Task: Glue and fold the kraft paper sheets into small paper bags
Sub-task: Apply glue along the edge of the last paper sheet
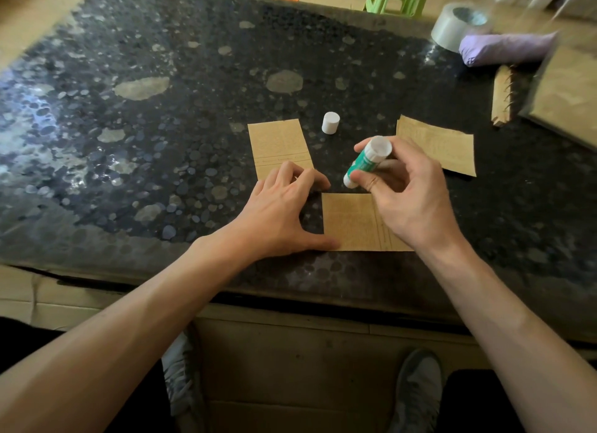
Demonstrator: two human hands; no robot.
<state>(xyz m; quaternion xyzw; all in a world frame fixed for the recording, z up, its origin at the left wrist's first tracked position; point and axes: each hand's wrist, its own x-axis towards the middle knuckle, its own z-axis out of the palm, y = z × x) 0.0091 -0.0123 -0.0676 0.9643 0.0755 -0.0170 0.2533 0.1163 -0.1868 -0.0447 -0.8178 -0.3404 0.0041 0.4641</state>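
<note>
Grip of right hand (407, 194) tight round glue stick (366, 161) by far edge of kraft sheet (350, 224)

Bare left hand (281, 213) and right hand (410, 203) on bare forearms (129, 319); dark trousers (468, 400) at lower edge; grey lace-up footwear, left trainer (179, 371) paler with whitish laces, right trainer (416, 390) darker.

The dark, spotty worktop (145, 161) holds a white cap (330, 123). One sheet (276, 145) lies left of the cap, a second sheet (436, 145) right of it, and a third sheet (350, 222) in front.
</note>
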